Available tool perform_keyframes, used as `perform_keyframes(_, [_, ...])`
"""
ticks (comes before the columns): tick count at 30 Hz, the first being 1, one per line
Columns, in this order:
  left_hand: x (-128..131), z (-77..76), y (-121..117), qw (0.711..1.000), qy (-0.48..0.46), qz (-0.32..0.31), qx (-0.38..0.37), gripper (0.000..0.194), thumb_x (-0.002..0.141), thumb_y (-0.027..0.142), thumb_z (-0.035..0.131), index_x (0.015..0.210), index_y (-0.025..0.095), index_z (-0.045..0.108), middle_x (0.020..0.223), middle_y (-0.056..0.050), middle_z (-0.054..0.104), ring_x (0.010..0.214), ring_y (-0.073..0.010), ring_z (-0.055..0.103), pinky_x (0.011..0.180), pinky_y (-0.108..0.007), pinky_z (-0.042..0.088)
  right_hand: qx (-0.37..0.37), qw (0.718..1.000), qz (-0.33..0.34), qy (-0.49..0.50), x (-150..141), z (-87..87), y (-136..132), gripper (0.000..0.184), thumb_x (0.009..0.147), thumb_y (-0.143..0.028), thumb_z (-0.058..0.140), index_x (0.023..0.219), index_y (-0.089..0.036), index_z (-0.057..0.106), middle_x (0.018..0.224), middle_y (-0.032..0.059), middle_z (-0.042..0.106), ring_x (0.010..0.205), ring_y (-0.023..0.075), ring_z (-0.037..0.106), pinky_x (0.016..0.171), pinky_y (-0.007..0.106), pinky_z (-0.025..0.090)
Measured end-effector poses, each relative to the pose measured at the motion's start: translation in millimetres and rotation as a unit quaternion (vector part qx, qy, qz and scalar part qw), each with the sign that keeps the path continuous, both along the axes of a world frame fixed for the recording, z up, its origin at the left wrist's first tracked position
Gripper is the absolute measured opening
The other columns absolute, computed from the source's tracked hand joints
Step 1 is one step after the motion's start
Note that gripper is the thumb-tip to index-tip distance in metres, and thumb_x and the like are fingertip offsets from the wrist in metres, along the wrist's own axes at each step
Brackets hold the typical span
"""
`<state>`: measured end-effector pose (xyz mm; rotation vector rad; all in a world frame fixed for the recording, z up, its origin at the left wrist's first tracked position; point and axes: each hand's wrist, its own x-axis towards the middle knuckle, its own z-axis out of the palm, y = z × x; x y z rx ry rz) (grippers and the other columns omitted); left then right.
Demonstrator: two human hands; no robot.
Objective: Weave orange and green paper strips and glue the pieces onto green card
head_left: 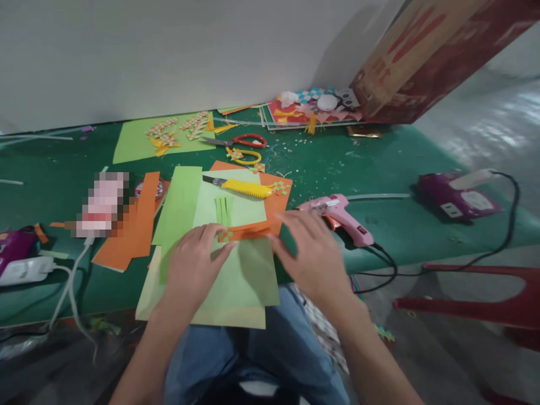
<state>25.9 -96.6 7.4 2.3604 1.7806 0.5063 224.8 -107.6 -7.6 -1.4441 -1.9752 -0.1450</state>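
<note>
My left hand [196, 253] pinches a small checkered weave of orange and green paper strips [225, 235] by its left end. Loose orange strips [251, 230] run out to the right from the weave, and green strips [224, 211] stick up away from me. At the far end of the orange strips is my right hand [312, 242], slightly blurred, its thumb and fingers apart. Beneath both lies a stack of pale green paper sheets [248, 275]. A yellow utility knife [247, 187] rests on the paper just beyond the weave.
Right of the paper lies a pink glue gun [346, 216] with a trailing cord. Scissors [236, 142] lie farther back beside woven pieces [169, 132]. Orange strips [143, 219] and a blurred-out phone [103, 205] are left. A purple power block [458, 197] sits right.
</note>
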Motion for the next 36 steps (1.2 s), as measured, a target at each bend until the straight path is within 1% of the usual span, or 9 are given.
perform_keyframes(3, [-9.1, -3.4, -3.8, 0.999, 0.022, -0.003, 0.027, 0.014, 0.088, 0.027, 0.06, 0.1, 0.02, 0.061, 0.099, -0.008, 0.07, 0.093, -0.0248, 0.064, 0.078, -0.035, 0.049, -0.049, 0.994, 0.044, -0.086, -24.2, -3.5, 5.8, 0.03, 0.089, -0.018, 0.05, 0.116, -0.012, 0.06, 0.111, 0.0148, 0.066, 0.104, 0.0283, 0.055, 0.085, 0.042, 0.044])
perform_keyframes(6, [-11.9, -4.9, -4.9, 0.999, 0.036, -0.021, 0.024, 0.016, 0.088, 0.021, 0.057, 0.103, 0.019, 0.061, 0.099, -0.009, 0.07, 0.096, -0.0258, 0.064, 0.08, -0.037, 0.05, -0.085, 0.986, 0.065, -0.128, -33.9, -4.8, 12.0, 0.032, 0.088, -0.015, 0.049, 0.117, -0.012, 0.061, 0.102, 0.012, 0.068, 0.102, 0.0286, 0.053, 0.086, 0.044, 0.042])
perform_keyframes(10, [-11.8, -2.2, -3.1, 1.0, 0.015, -0.025, -0.009, 0.017, 0.088, 0.019, 0.055, 0.104, 0.019, 0.06, 0.101, -0.009, 0.07, 0.098, -0.0257, 0.064, 0.081, -0.038, 0.051, -0.133, 0.98, 0.067, -0.13, -35.9, -3.5, 14.6, 0.022, 0.087, -0.018, 0.053, 0.104, -0.013, 0.066, 0.09, 0.0116, 0.065, 0.091, 0.0278, 0.053, 0.075, 0.042, 0.044])
perform_keyframes(14, [-12.5, -2.1, 1.4, 0.994, -0.092, -0.011, -0.057, 0.014, 0.088, 0.024, 0.056, 0.102, 0.022, 0.058, 0.102, -0.005, 0.07, 0.097, -0.0212, 0.066, 0.082, -0.036, 0.053, -0.154, 0.982, 0.073, -0.077, -38.5, -4.8, 12.4, 0.012, 0.086, -0.015, 0.053, 0.088, -0.016, 0.065, 0.086, 0.0096, 0.064, 0.085, 0.0243, 0.054, 0.076, 0.039, 0.045])
perform_keyframes(18, [-11.9, -6.9, 7.9, 0.977, -0.197, 0.024, -0.072, 0.02, 0.084, 0.023, 0.059, 0.103, 0.021, 0.056, 0.103, -0.005, 0.07, 0.09, -0.018, 0.068, 0.081, -0.034, 0.055, -0.161, 0.983, 0.085, 0.0, -41.6, -5.8, 9.0, 0.016, 0.079, -0.005, 0.05, 0.08, -0.019, 0.06, 0.079, 0.006, 0.065, 0.08, 0.021, 0.056, 0.073, 0.034, 0.047])
perform_keyframes(22, [-9.9, -7.7, 10.0, 0.982, -0.171, 0.053, -0.067, 0.035, 0.082, 0.022, 0.063, 0.115, 0.02, 0.053, 0.104, -0.007, 0.069, 0.089, -0.0192, 0.067, 0.079, -0.035, 0.055, -0.168, 0.981, 0.074, 0.057, -42.2, -6.4, 4.8, 0.02, 0.074, -0.002, 0.048, 0.076, -0.019, 0.058, 0.074, 0.0045, 0.064, 0.076, 0.0193, 0.056, 0.07, 0.031, 0.047])
perform_keyframes(26, [-9.2, -5.8, 8.0, 0.991, -0.115, 0.013, -0.071, 0.038, 0.08, 0.016, 0.065, 0.117, 0.02, 0.054, 0.104, -0.007, 0.068, 0.094, -0.0205, 0.063, 0.083, -0.036, 0.052, -0.169, 0.978, 0.067, 0.106, -41.8, -9.0, 0.6, 0.022, 0.073, -0.001, 0.046, 0.076, -0.019, 0.058, 0.071, 0.0026, 0.063, 0.07, 0.0166, 0.057, 0.065, 0.027, 0.045])
perform_keyframes(32, [-8.0, -6.0, 8.7, 0.989, -0.118, -0.005, -0.091, 0.04, 0.08, 0.007, 0.059, 0.117, 0.022, 0.056, 0.096, -0.003, 0.067, 0.087, -0.017, 0.062, 0.082, -0.035, 0.051, -0.205, 0.971, 0.058, 0.108, -43.8, -7.5, -1.8, 0.017, 0.09, -0.023, 0.05, 0.076, -0.02, 0.06, 0.07, 0.0027, 0.066, 0.068, 0.0164, 0.06, 0.065, 0.028, 0.044])
perform_keyframes(36, [-7.2, -6.9, 8.9, 0.986, -0.134, 0.006, -0.1, 0.045, 0.077, 0.004, 0.06, 0.117, 0.023, 0.057, 0.093, -0.001, 0.067, 0.085, -0.016, 0.063, 0.079, -0.032, 0.052, -0.28, 0.943, 0.092, 0.157, -46.1, 3.3, -3.3, 0.022, 0.094, -0.032, 0.048, 0.082, -0.02, 0.062, 0.081, 0.0025, 0.071, 0.077, 0.0161, 0.063, 0.071, 0.027, 0.045])
